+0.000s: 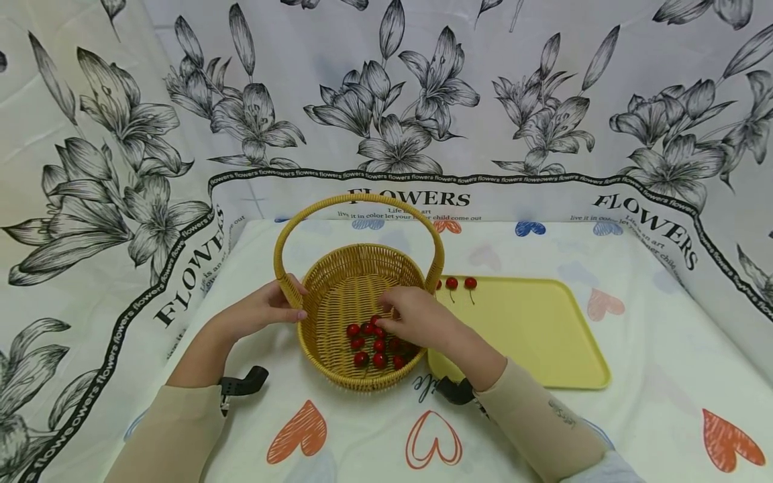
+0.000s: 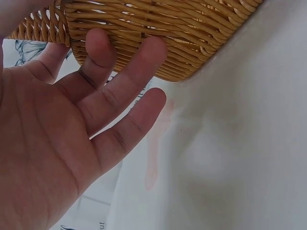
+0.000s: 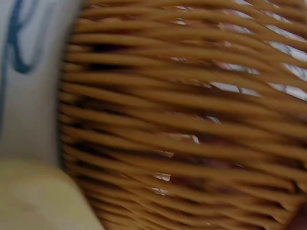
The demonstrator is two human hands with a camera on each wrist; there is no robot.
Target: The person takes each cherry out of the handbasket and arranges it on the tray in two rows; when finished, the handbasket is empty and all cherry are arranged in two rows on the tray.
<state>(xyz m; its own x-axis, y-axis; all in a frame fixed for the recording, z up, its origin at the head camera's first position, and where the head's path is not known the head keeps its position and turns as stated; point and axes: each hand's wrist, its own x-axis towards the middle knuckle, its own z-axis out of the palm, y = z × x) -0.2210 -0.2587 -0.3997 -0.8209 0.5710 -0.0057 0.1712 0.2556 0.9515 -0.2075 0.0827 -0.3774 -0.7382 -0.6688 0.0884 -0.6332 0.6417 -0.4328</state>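
Note:
A yellow-brown wicker basket (image 1: 329, 365) with a tall arched handle stands on the cloth. My left hand (image 1: 266, 308) holds it where handle meets rim at its left, the thumb on the rim. In the left wrist view, the other fingers (image 2: 122, 91) of that hand lie loosely along the woven wall. Several red cherries (image 1: 360, 360) are gathered in the basket's near right part. My right hand (image 1: 417, 318) reaches in over the rim, fingers bent, the thumb tip against one cherry (image 1: 376, 320). Whether it pinches that cherry is hidden. Basket wall (image 3: 182, 110) fills most of the blurred right wrist view.
A yellow tray (image 1: 525, 335) lies right of the basket, its left edge close against it. Cherries (image 1: 470, 284) with stems sit in a row along the tray's far edge. A heart-printed white cloth (image 1: 362, 443) covers the table. Behind hangs a flower-printed curtain (image 1: 543, 80).

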